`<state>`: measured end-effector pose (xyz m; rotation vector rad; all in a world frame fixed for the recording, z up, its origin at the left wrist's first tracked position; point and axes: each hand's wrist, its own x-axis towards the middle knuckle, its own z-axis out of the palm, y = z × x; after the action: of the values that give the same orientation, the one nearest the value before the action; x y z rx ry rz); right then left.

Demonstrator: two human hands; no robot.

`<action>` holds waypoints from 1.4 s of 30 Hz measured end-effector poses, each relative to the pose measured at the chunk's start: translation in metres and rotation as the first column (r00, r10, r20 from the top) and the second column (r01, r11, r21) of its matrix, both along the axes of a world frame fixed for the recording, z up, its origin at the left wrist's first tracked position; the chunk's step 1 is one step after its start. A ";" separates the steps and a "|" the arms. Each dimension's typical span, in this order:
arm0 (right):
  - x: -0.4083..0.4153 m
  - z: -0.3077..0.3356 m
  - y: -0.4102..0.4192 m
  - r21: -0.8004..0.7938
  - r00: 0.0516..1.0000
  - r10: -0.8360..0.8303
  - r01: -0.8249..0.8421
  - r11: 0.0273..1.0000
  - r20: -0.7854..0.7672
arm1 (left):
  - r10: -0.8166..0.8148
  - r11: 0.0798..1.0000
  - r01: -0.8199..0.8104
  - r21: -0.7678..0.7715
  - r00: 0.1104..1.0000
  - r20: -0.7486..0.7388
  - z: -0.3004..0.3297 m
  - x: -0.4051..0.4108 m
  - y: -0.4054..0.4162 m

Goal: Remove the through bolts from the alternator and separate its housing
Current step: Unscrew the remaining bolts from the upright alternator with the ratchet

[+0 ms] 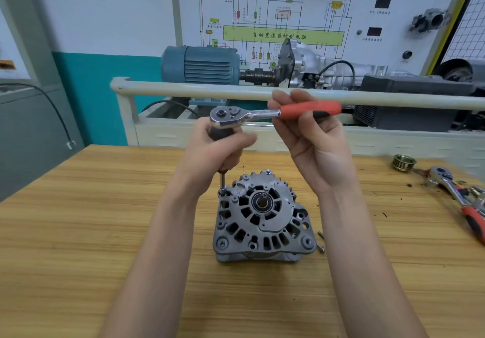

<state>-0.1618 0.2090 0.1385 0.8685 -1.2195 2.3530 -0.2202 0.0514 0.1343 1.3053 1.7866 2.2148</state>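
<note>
A grey alternator (263,219) stands on the wooden table (78,232), its shaft end facing up. A ratchet wrench (262,113) with a red handle is held level above it. A dark extension runs down from its head, and the socket (222,186) at the tip sits on a through bolt at the housing's upper left. My left hand (217,151) grips the extension just under the ratchet head. My right hand (312,138) pinches the red handle near the shank between thumb and fingers. Another bolt head (268,172) shows at the housing's far edge.
Two loose bolts (320,243) lie on the table just right of the alternator. A pulley (403,163) and a second red-handled ratchet (456,195) lie at the right edge. A pale rail (183,92) and a training stand with a blue motor (199,64) stand behind the table.
</note>
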 end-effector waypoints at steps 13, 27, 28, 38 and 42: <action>0.003 -0.001 0.005 0.226 0.983 -0.029 0.070 0.972 -0.181 | 0.114 0.993 -0.116 0.026 0.992 0.052 0.001 -0.001 0.002; -0.015 -0.003 -0.016 -0.227 0.982 0.175 -0.154 0.962 0.077 | -0.162 0.977 0.150 -0.152 0.984 -0.072 -0.005 -0.007 -0.008; -0.014 -0.003 -0.015 -0.217 0.984 0.163 -0.145 0.965 0.067 | -0.144 0.980 0.134 -0.150 0.988 -0.057 -0.004 -0.006 -0.006; -0.003 -0.004 0.005 0.183 0.981 0.031 0.004 0.983 -0.190 | 0.230 0.973 -0.229 -0.028 0.971 0.069 -0.002 0.000 0.009; -0.010 -0.003 -0.005 -0.059 0.994 0.106 -0.106 0.993 -0.015 | 0.071 0.990 -0.077 -0.119 0.996 -0.050 -0.002 -0.005 -0.002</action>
<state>-0.1717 0.2038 0.1358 0.9480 -1.1177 2.4503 -0.2250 0.0496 0.1325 1.2968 1.9822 2.0905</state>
